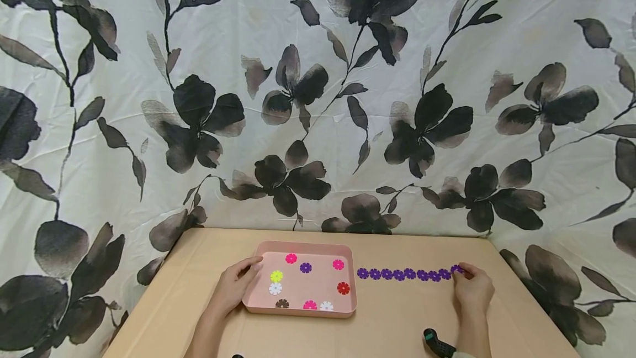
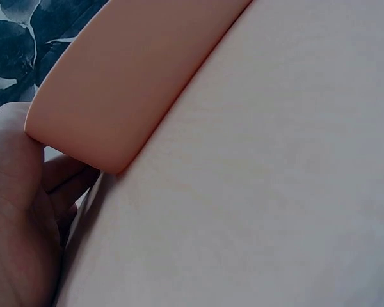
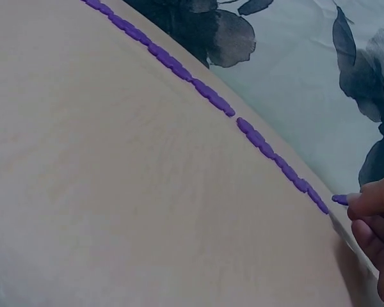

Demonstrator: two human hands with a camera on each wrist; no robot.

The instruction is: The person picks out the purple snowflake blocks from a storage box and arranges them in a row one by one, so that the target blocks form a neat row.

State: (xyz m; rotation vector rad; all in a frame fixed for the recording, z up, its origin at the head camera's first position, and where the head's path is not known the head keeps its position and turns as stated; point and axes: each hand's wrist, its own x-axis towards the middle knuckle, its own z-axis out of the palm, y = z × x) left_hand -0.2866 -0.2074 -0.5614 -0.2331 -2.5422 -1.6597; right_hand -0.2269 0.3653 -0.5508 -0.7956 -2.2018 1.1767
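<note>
A shallow pink tray [image 1: 298,314] lies left of the table's middle with several small flower-shaped pieces in it. My left hand [image 1: 232,287] holds the tray's left side. In the left wrist view, its thumb is at the rim and its fingers pass behind the tray wall [image 2: 134,77]. To the right of the tray runs a row of purple flower pieces [image 1: 398,275], with a small gap partway along. At the row's right end, my right hand [image 1: 473,289] pinches one purple flower piece [image 1: 455,268]. In the right wrist view this piece [image 3: 339,199] is just beyond the row's end.
Inside the tray are a purple flower piece [image 1: 305,268], a yellow one [image 1: 276,276], a red one [image 1: 343,288], a brown one [image 1: 282,304], and pink and white ones. A black device [image 1: 437,342] is at the right wrist. A floral cloth [image 1: 348,126] hangs behind the table [image 1: 397,319].
</note>
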